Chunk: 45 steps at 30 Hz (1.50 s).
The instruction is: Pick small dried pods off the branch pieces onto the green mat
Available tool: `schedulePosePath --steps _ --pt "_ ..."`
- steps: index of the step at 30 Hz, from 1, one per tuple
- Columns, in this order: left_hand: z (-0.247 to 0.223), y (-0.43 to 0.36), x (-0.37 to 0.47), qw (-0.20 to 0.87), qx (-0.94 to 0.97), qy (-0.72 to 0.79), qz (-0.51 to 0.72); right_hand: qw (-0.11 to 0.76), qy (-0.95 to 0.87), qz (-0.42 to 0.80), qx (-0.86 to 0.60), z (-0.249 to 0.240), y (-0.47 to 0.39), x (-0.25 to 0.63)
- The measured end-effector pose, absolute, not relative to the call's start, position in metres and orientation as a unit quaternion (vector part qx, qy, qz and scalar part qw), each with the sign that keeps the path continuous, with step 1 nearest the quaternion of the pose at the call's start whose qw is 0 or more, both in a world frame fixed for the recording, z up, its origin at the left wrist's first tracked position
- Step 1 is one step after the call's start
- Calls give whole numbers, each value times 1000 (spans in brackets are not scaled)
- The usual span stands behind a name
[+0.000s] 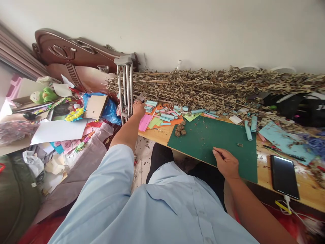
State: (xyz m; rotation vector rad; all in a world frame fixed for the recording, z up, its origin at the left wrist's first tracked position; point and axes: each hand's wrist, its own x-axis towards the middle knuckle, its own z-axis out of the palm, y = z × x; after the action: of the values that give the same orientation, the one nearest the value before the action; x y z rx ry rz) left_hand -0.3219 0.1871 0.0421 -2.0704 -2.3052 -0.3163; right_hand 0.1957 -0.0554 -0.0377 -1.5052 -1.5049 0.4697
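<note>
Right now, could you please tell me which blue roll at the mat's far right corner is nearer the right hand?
The left roll; the right roll lies farther from the right hand, closer to the dried stems.

The carved wooden headboard, the curtain and green plush toy show a bedroom in a home

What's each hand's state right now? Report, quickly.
Left hand: beside blue paper rolls; its grip cannot be told.
Right hand: loosely curled over the green mat; whether it holds anything small cannot be told.
</note>
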Motion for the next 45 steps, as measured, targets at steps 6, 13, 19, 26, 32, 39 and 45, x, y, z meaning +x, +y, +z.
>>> schedulePosePath --steps 6,13,19,26,32,39,45 --pt "42 179 -322 2 -658 -744 -117 467 -612 191 -608 -36 -55 195" --pt "41 157 -270 10 -681 -685 -258 459 -573 213 -645 -36 -53 191" --pt "7 66 -139 -141 -749 -555 -332 436 -552 234 -671 -33 -51 190" --pt "-17 -17 -54 -276 -771 -465 -336 400 -603 231 -650 -19 -50 186" --pt "-21 -10 -52 -293 -757 -482 -330 351 -590 176 -706 -16 -43 222" --pt "-21 -6 -54 -327 -744 -476 -337 191 -540 101 -814 2 -5 273" --pt "-21 -5 -55 -320 -751 -471 -335 127 -571 80 -807 3 16 268"
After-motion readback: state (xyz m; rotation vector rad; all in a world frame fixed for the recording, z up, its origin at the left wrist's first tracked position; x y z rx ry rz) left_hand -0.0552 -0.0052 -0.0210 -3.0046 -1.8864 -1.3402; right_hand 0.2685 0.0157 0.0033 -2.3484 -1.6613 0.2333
